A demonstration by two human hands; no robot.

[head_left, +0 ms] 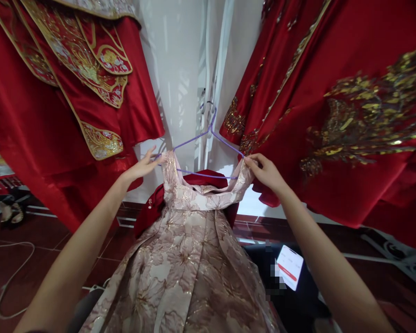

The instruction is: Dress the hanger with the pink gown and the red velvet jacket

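Note:
A pinkish-beige dress point(185, 259) with a gold-threaded floral pattern hangs in front of me. Its wide straps sit over the arms of a thin purple clothes hanger point(194, 138), whose hook points up. My left hand point(143, 166) is at the left strap and hanger end, fingertips pinched there with one finger lifted. At the opposite shoulder, my right hand point(265, 171) pinches the right strap against the hanger's arm. Behind the dress, part of a dark red garment point(150, 208) shows; the rest of it is hidden.
Red embroidered garments point(138, 92) hang at the left, and a red gown with gold sequins point(353, 125) at the right. A lit phone point(290, 267) lies on a dark surface below my right arm. A white cable point(15, 277) curls across the tiled floor near shoes point(15, 215).

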